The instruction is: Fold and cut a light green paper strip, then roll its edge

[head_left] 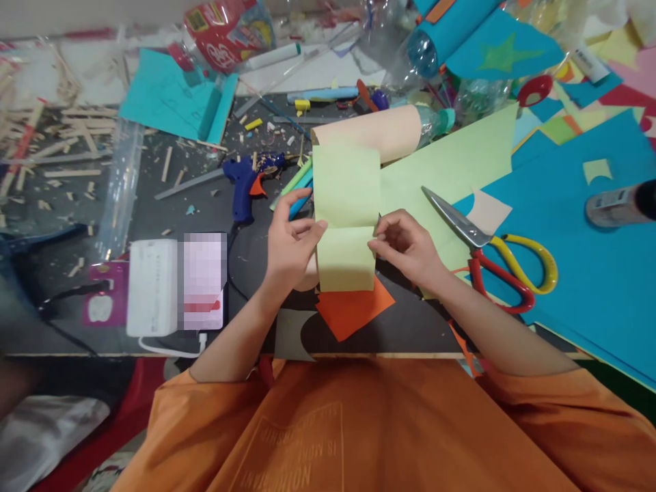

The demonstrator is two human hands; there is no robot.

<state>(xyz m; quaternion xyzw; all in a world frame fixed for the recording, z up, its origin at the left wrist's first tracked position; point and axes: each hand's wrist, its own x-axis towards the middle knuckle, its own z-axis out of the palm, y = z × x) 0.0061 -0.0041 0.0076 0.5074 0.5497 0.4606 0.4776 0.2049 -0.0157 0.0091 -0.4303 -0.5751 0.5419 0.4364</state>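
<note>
A pale green paper strip [347,188] with a crease across its middle is between my hands. My left hand [293,239] grips its left edge, thumb on top at the crease. At the right edge, my right hand [407,247] pinches the strip near the same crease. Beneath its lower end lies an orange paper piece [353,314]. Just beyond the strip lies a bottle wrapped in peach paper [372,130]. Green and blue markers [302,188] stick out beside my left fingers. Scissors with red and yellow handles [482,246] lie right of my right hand.
A blue glue gun [246,181], a phone [205,280] and a white power bank [152,287] lie to the left. Large blue sheets [579,273] and a small dark-capped bottle [618,206] cover the right. Wood sticks [76,147] and plastic bottles [228,34] clutter the back.
</note>
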